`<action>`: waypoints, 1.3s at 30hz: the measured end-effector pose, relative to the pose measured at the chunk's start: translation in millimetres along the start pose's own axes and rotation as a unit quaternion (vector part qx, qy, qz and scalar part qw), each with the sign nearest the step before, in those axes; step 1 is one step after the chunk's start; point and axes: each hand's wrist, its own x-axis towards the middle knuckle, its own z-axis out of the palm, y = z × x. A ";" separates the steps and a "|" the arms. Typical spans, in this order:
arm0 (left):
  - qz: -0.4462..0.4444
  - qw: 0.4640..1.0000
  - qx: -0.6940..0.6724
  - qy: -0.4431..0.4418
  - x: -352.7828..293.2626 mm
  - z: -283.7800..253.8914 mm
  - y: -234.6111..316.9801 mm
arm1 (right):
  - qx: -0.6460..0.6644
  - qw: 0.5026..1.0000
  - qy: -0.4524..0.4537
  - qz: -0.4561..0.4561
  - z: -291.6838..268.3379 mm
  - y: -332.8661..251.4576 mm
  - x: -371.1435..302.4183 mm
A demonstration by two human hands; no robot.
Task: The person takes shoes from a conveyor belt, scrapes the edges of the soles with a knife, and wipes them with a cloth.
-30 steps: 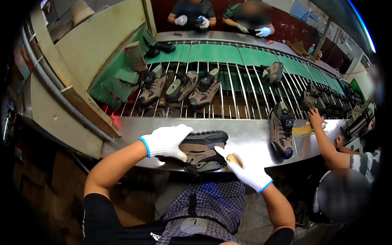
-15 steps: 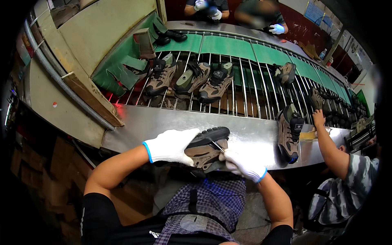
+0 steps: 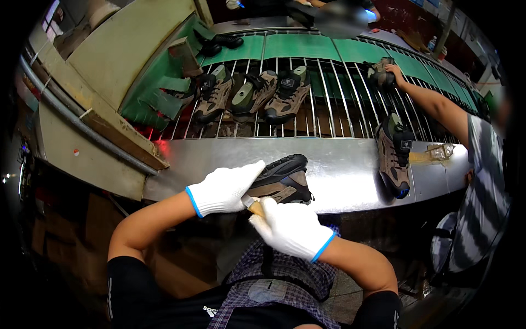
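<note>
My left hand (image 3: 227,189), in a white glove with a blue cuff, is closed round a brown and black hiking shoe (image 3: 282,192). The shoe lies on its side, its black sole (image 3: 285,167) facing away from me. Also gloved, my right hand (image 3: 293,227) grips a small hand tool (image 3: 255,207) with a yellowish handle and a short metal blade. The blade's end is close to my left fingers at the shoe's near side; whether it touches the shoe I cannot tell.
Under the shoe is a metal bench (image 3: 339,172). Behind it runs a rack of metal rods (image 3: 329,104) bearing several similar shoes (image 3: 287,96). One more shoe (image 3: 394,156) rests at the bench's right. A co-worker's arm (image 3: 433,107) reaches over the rack to another shoe (image 3: 381,74).
My right hand has moved left and nearer me, bringing the tool from the sole's edge to the shoe's near side. The co-worker's hand has moved to a shoe farther back.
</note>
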 end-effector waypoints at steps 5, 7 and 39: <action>0.009 1.000 0.007 0.015 -1.3 -2.1 3.9 | 0.094 0.992 0.069 0.055 17.6 72.5 -32.8; 0.023 1.000 -0.005 0.021 0.7 -3.6 4.1 | 0.258 0.934 0.169 0.180 24.6 95.5 -51.4; 0.053 0.990 0.061 0.115 101.9 14.8 46.1 | -0.021 0.977 0.165 0.132 10.5 87.5 -6.1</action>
